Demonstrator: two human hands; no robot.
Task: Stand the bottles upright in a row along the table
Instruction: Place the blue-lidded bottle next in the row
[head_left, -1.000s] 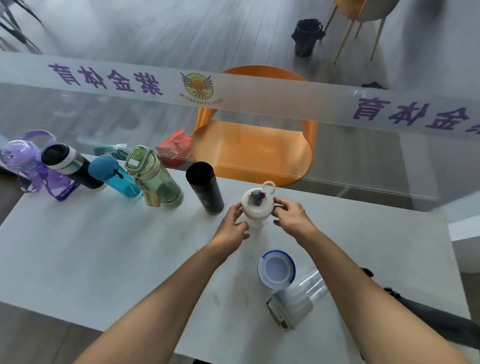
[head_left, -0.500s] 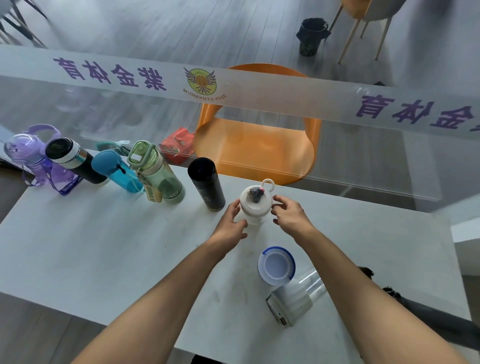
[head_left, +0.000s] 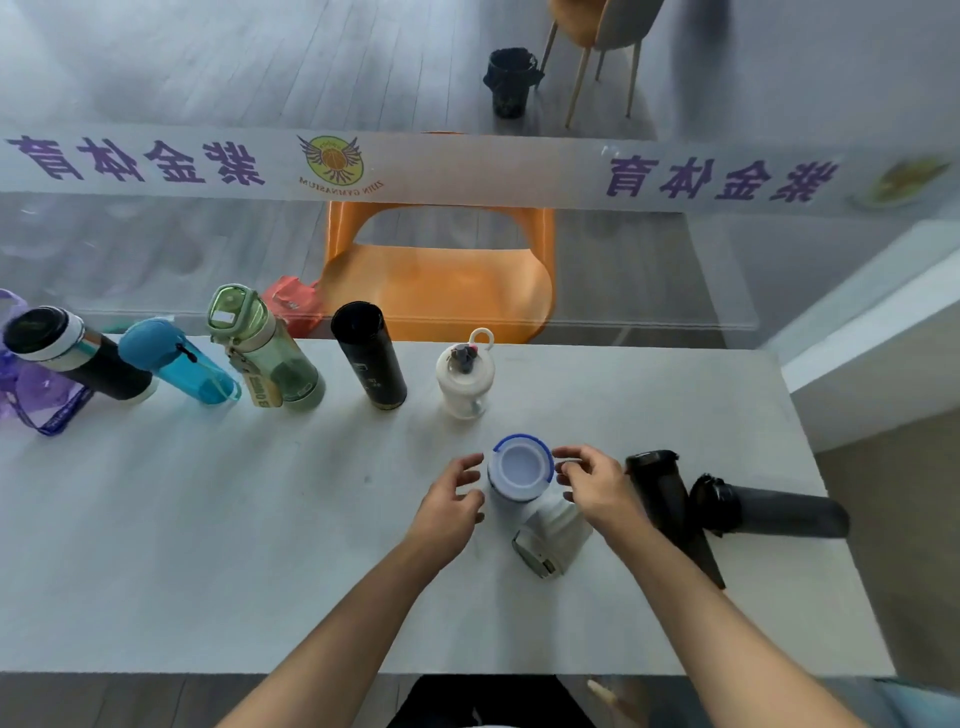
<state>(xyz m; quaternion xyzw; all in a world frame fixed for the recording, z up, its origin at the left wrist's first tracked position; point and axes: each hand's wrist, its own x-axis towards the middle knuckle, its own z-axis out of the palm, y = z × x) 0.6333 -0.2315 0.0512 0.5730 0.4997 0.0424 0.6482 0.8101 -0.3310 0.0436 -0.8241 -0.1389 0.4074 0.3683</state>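
White tabletop (head_left: 156, 545) carries a row along its far edge. From the far left corner inward: purple bottle (head_left: 21, 384), partly cut off by the frame; black flask with a silver collar (head_left: 78, 356); blue bottle (head_left: 176, 364); green bottle (head_left: 265, 348); black tumbler (head_left: 369, 356); small white bottle with a loop cap (head_left: 464, 376). All six appear to stand upright, though the wide lens makes them seem to lean, so upright is judged and not certain for the leftmost ones.

Not yet in the row: white bottle with a blue-rimmed lid (head_left: 522, 470), nearer the middle of the table toward the right edge, seen from above. Whether it stands on its base or tilts I cannot tell. A clear bottle with a flip cap (head_left: 550, 535) lies on its side touching it. Two dark bottles (head_left: 670, 499) lie on their sides near the right edge.

Left hand (head_left: 449, 506): fingers relaxed and spread, just beside the blue-rimmed lid, no contact visible. Right hand (head_left: 597, 486): fingers curled, thumb and forefinger close at the lid's right side; a firm pinch cannot be confirmed.

Judgement: six placed, four left. Next slot is on the far edge, right of the small white bottle.
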